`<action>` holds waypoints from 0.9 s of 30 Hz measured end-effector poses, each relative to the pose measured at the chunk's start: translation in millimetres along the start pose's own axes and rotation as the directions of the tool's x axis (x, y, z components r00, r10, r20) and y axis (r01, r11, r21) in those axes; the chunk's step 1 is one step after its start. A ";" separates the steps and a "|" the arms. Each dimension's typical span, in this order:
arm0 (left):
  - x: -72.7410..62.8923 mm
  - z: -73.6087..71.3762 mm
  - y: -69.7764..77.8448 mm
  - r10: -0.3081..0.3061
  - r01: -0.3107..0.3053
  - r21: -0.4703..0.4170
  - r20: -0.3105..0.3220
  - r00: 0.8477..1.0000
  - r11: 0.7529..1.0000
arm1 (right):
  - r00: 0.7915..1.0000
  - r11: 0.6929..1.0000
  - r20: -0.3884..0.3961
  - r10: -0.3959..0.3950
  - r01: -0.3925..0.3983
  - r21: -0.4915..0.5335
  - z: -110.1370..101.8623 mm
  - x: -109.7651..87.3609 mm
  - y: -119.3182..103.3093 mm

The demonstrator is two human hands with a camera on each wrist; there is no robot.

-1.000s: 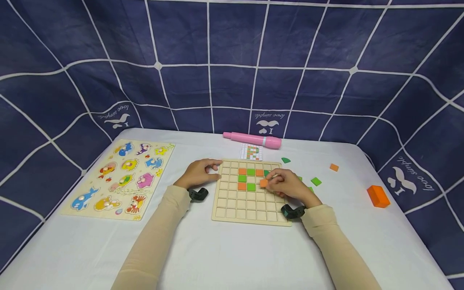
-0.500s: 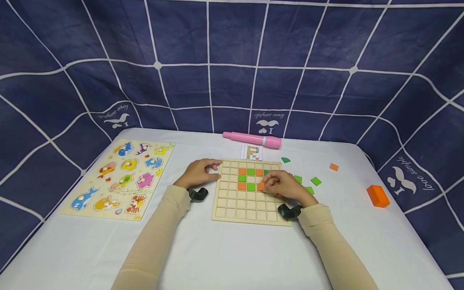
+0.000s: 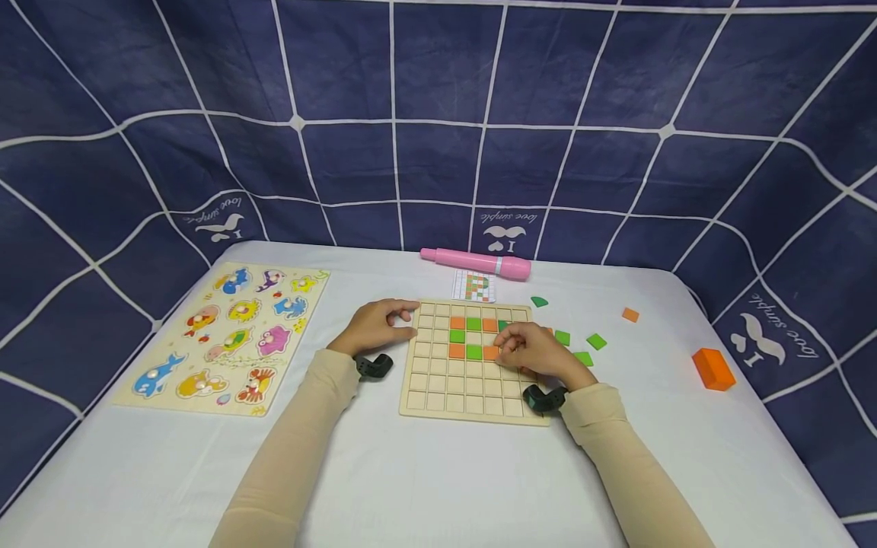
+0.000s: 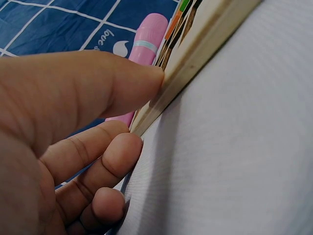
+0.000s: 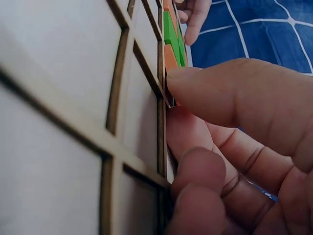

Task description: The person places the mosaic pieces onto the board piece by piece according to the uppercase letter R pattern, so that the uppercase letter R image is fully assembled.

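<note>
In the head view, a wooden grid board (image 3: 438,399) carries several orange and green tiles. An orange square tile (image 3: 489,352) lies in a cell beside a green tile (image 3: 473,352). My right hand (image 3: 534,352) has its thumb and fingertips at the right edge of that orange tile. Its thumb (image 5: 215,90) touches the tile in the right wrist view, and the fingers hide part of the tile. My left hand (image 3: 372,327) rests against the board's far left corner, thumb and fingers fairly straight. The left wrist view has that thumb (image 4: 122,83) touching the board's side edge.
A small pattern card (image 3: 474,286) lies behind the board, with a pink pen-shaped object (image 3: 476,262) beyond it. Loose tiles, including a green one (image 3: 597,342) and an orange one (image 3: 630,314), lie right. An orange block (image 3: 713,369) and an animal puzzle (image 3: 233,335) stand farther out.
My right hand has lowered the orange tile leftward and toward me, from over the board into the cell beside the green tile. My left hand has stayed at the board's edge.
</note>
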State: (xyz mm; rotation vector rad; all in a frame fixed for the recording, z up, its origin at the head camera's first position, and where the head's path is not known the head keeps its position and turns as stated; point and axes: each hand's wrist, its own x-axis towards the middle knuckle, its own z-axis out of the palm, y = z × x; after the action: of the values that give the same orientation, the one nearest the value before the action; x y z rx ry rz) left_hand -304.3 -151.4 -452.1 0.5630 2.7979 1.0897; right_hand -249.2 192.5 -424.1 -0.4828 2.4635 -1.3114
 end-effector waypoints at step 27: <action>-0.5 0.2 -0.3 0.006 -0.006 -0.012 -0.006 1.000 1.000 | 0.999 0.989 -0.031 -0.037 0.041 0.142 -34.6 -9.3 19.8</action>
State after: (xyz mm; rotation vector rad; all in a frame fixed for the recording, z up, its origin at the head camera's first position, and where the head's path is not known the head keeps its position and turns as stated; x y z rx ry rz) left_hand -303.9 -151.6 -452.5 0.5680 2.7944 1.1094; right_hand -258.3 232.3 -421.2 -0.4823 2.3719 -1.5078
